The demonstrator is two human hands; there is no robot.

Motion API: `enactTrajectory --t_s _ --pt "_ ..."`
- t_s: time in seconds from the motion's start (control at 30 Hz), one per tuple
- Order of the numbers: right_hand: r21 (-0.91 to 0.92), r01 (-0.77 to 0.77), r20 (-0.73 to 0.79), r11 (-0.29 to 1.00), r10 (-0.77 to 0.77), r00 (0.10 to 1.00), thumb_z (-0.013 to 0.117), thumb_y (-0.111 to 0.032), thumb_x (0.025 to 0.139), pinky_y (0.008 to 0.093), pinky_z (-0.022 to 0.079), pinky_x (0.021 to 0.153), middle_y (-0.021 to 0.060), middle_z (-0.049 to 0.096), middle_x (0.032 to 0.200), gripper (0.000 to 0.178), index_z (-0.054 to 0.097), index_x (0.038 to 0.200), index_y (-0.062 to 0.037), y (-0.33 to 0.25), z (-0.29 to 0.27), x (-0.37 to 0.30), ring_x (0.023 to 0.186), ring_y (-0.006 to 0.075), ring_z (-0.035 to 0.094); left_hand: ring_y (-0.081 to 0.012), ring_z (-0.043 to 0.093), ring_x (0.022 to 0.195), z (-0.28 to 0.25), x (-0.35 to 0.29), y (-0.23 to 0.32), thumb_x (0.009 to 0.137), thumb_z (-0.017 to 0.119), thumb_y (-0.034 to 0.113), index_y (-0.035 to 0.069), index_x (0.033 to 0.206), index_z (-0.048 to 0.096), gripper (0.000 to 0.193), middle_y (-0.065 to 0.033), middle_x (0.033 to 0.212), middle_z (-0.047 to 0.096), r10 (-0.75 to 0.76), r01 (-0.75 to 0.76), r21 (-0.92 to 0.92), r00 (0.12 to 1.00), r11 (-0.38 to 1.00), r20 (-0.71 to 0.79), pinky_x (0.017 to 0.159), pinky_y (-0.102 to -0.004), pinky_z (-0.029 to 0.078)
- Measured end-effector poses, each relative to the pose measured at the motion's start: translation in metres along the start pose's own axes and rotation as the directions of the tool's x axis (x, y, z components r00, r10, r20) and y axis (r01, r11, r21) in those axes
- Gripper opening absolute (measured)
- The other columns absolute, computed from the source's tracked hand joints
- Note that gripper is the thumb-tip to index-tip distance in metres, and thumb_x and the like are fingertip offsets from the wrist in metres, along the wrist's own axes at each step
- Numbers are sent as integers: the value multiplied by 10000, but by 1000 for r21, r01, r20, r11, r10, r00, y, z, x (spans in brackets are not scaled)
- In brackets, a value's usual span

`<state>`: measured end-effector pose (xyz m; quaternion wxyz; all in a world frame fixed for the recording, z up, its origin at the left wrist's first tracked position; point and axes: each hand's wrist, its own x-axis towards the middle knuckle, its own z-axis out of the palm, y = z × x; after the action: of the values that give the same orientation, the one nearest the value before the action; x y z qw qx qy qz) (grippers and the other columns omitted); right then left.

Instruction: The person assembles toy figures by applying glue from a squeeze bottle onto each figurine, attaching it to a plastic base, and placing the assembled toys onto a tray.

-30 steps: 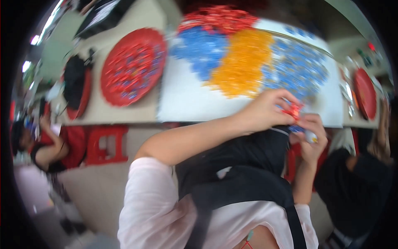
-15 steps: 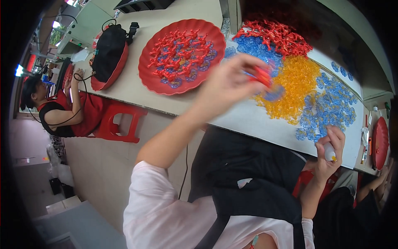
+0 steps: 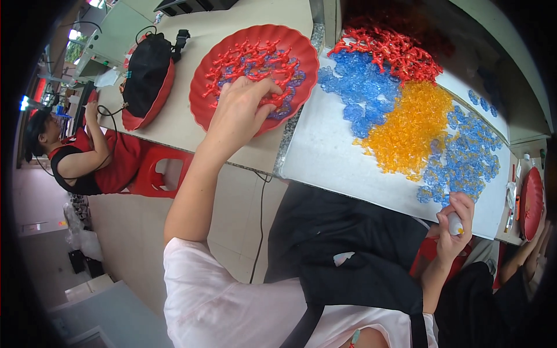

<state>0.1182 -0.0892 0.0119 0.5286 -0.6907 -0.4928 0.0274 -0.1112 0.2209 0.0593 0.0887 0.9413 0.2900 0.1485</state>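
Observation:
My left hand [image 3: 239,109] reaches over the red scalloped plate [image 3: 200,87], its thumb and fingertips curled around a red plastic piece at the right of the rows. Many red plastic pieces [image 3: 246,53] lie in that plate on blue see-through discs [image 3: 293,81]. In my right hand [image 3: 449,243] is a small white squeeze bottle [image 3: 455,224] with a yellow tip. That hand hovers by the white work sheet's near right edge, close to a spread of blue discs with yellow middles [image 3: 464,156].
On the white sheet [image 3: 316,153] lie heaps of blue discs [image 3: 362,81], yellow pieces [image 3: 409,127] and red pieces [image 3: 391,52]. A black-covered red plate [image 3: 148,78] stands at left. A co-worker [image 3: 87,151] sits far left; another red plate [image 3: 531,203] is at right.
My left hand has moved left from above the heaps to the red plate, bringing a red piece with a blue disc. My right hand has dropped slightly, still holding the bottle.

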Motion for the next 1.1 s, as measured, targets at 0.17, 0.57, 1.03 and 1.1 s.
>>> enactTrajectory --t_s 0.17,0.57,1.03,1.1 --pt "1 -24 -22 1000 24 999 658 -3 661 214 411 545 131 523 955 263 592 915 -9 -1 0 0 713 151 501 -223 505 778 10 -2 -8 678 630 76 93 917 563 249 -58 801 561 99 -94 75 993 993 -64 707 -326 337" --pt "102 -118 1 988 119 993 663 27 645 225 445 554 119 532 935 296 593 927 -31 19 -22 -20 784 171 536 -246 532 710 49 111 109 768 551 104 68 921 565 157 -92 771 571 365 -395 -145 910 907 -195 679 -315 406" --pt "105 -203 -182 974 219 959 655 26 662 208 421 534 110 534 945 281 591 929 -34 33 -61 -57 654 114 517 -270 578 714 130 228 139 701 550 126 127 846 623 163 -99 731 608 545 -455 338 799 824 -254 640 -382 456" --pt "149 -203 -161 968 227 961 659 16 662 212 414 547 103 532 939 275 593 924 -35 28 -58 -57 607 107 504 -237 561 698 122 216 146 751 543 130 123 894 613 160 -96 758 574 449 -450 110 777 886 -441 622 -342 446"
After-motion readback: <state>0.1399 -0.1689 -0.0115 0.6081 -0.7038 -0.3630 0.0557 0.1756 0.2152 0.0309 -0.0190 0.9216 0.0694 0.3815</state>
